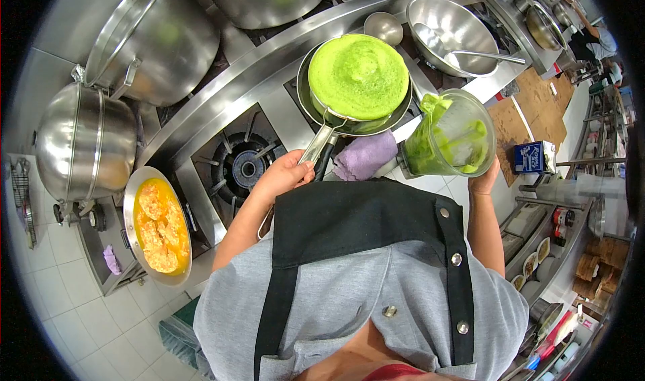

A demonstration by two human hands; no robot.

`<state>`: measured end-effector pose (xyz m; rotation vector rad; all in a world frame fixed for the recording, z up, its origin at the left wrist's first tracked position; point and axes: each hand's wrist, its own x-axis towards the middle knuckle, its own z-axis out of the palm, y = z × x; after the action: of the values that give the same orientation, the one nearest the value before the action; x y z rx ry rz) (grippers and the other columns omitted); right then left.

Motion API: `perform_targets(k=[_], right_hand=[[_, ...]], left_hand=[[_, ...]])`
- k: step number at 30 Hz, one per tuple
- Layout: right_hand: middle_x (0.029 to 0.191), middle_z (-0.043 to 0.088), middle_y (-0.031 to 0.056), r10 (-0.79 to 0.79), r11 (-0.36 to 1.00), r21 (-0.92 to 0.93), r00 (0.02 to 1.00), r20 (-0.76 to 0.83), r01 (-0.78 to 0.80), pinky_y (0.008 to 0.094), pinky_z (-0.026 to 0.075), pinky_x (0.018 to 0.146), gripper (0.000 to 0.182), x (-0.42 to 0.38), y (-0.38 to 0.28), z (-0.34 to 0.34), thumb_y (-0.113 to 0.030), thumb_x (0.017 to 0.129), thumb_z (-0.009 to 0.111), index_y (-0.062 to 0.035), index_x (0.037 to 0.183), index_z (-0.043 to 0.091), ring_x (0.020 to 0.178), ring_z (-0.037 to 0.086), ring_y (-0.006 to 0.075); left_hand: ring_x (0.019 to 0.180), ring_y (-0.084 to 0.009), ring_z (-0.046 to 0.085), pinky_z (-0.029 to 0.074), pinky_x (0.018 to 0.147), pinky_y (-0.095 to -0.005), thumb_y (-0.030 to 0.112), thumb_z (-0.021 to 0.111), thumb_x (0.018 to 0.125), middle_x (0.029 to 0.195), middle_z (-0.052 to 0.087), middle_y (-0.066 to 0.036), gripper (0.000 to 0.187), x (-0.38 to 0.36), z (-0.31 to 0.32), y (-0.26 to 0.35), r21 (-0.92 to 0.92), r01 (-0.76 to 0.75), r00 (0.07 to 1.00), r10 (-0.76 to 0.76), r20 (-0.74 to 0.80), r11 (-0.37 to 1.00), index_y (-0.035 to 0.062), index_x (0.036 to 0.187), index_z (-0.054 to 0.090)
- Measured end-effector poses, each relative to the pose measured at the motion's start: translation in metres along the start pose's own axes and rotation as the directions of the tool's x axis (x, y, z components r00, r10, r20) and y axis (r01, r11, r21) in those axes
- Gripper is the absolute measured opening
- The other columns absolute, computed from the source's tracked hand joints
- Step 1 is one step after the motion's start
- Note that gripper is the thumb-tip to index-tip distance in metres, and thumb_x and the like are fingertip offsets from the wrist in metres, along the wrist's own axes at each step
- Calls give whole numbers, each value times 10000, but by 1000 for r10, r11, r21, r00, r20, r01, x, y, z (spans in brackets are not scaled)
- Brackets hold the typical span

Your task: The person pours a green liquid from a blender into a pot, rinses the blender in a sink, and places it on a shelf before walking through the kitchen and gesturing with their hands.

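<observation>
My left hand [287, 174] is closed round the metal handle of a strainer [324, 141], which is full of a bright green, frothy mixture [361, 75]. The strainer rests over a dark pan [393, 120] on the stove. A clear blender jug [463, 125], its walls smeared with green, is held tilted in my right hand [485, 176], whose fingers are mostly hidden behind the jug. Between the pan and my apron lies a folded purple cloth [366, 156].
Large steel pots [161, 45] stand at the upper left. An oval dish [185, 263] of orange food sits left of a bare burner [248, 168]. Beyond the pan are a ladle [383, 28] and a steel bowl [430, 11]. Another person [600, 44] is at the far right.
</observation>
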<state>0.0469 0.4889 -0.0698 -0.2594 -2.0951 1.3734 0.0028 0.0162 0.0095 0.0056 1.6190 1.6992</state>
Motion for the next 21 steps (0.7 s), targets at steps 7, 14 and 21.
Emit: perform_targets(k=[7, 14, 21], right_hand=[[893, 587, 94, 167, 898, 394, 980, 105, -195, 266, 454, 681, 399, -1, -28, 3, -292, 846, 389, 51, 962, 558, 782, 564, 152], [824, 571, 93, 64, 989, 133, 998, 2, -63, 266, 440, 635, 379, -3, -33, 8, -261, 850, 346, 48, 868, 564, 716, 534, 151], [907, 574, 98, 200, 869, 437, 973, 117, -231, 287, 463, 672, 395, -7, -18, -3, -304, 845, 384, 30, 978, 548, 792, 563, 170]], left_hand=[[595, -54, 396, 325, 537, -175, 140, 447, 889, 664, 456, 27, 193, -2, 2, 1, -70, 0, 1000, 0, 4, 998, 25, 1040, 481], [598, -54, 399, 329, 541, -178, 145, 448, 889, 669, 454, 27, 211, -1, 2, 1, -54, 20, 1000, -21, -10, 998, 24, 1060, 478], [593, -54, 401, 331, 536, -178, 146, 443, 890, 667, 458, 25, 208, 0, 2, 2, -6, 21, 1000, -21, -8, 1000, 28, 1058, 478]])
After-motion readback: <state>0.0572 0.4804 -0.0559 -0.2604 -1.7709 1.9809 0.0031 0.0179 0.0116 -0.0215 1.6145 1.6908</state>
